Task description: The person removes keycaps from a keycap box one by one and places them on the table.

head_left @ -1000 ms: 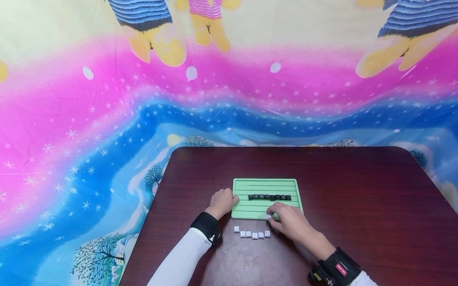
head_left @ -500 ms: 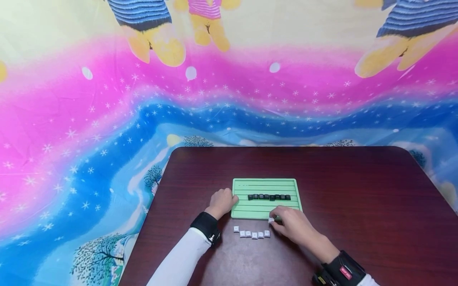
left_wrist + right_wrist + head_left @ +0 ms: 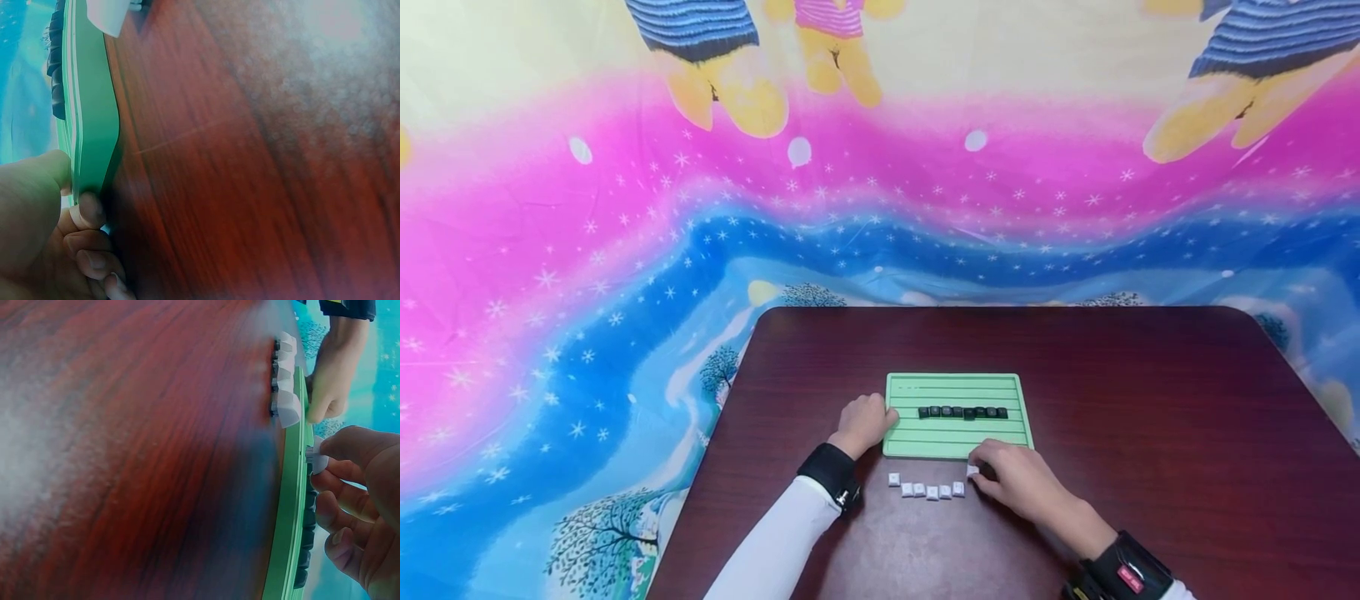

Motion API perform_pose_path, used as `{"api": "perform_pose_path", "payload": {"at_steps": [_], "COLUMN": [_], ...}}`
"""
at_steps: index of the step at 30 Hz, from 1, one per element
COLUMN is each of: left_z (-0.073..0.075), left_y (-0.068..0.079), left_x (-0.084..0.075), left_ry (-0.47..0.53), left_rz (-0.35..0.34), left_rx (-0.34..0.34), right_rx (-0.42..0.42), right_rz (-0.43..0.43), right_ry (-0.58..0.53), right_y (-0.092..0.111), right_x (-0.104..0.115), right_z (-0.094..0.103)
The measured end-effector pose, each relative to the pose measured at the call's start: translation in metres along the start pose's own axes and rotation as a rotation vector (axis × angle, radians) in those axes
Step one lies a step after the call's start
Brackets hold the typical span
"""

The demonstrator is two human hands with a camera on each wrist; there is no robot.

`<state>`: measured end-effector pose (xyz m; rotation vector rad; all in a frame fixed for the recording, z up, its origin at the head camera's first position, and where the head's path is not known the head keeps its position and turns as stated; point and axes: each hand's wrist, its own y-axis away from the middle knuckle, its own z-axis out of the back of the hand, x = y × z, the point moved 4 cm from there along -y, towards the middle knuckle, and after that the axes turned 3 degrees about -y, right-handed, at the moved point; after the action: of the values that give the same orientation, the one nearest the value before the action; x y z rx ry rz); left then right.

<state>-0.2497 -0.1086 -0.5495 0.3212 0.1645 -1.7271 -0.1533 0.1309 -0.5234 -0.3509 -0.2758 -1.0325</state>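
My left hand (image 3: 861,425) grips the left edge of a green ridged tray (image 3: 917,446). In the left wrist view its thumb lies over the tray's rim (image 3: 94,137) and its curled fingers beneath. Between thumb and fingertips my right hand (image 3: 1018,479) pinches a white keycap (image 3: 319,455), just off the tray's front right edge. A row of black keycaps (image 3: 958,412) lies across the middle of the tray. Several white keycaps (image 3: 932,492) sit in a loose line on the table in front of it, the leftmost (image 3: 894,480) a little apart.
The dark red wooden table (image 3: 1150,400) extends around the tray on all sides. A printed cloth (image 3: 880,192) hangs behind its far edge. Black camera straps (image 3: 830,475) are worn on both wrists.
My right hand has drawn back from over the tray's front edge, toward me and slightly right, with the white keycap in its pinch. The left hand stays on the tray.
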Motion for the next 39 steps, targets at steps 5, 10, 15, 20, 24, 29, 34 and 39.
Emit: {"api": "perform_pose_path", "payload": {"at_steps": [5,10,15,20,24,29,34,39], "left_z": [0.001,0.000,-0.002,-0.003,-0.002,-0.002,-0.003,-0.004], "left_y": [0.000,-0.001,-0.001,-0.001,-0.002,-0.002,-0.003,-0.003], "left_x": [0.000,0.000,0.001,0.002,0.002,0.002,0.002,0.002], "left_ry": [-0.006,-0.006,-0.010,-0.014,-0.015,-0.017,-0.017,-0.018], "left_rz": [-0.001,0.005,0.008,0.001,0.005,0.009,0.009,0.007], "left_rx": [0.005,0.008,0.010,0.005,0.005,0.009,0.015,0.012], "right_rx": [0.009,0.015,-0.008,-0.020,-0.023,-0.013,-0.013,-0.027], "right_rz": [-0.007,-0.005,0.035,0.058,0.060,0.058,0.058,0.066], "right_ry": [0.000,-0.005,-0.017,-0.034,-0.048,-0.061,-0.057,-0.051], "right_y": [0.003,0.007,0.011,0.014,0.014,0.015,0.016,0.017], "right_x": [0.000,0.000,0.001,0.002,0.002,0.002,0.002,0.002], "right_z": [-0.002,-0.005,-0.008,-0.010,-0.011,-0.013,-0.014,-0.015]}}
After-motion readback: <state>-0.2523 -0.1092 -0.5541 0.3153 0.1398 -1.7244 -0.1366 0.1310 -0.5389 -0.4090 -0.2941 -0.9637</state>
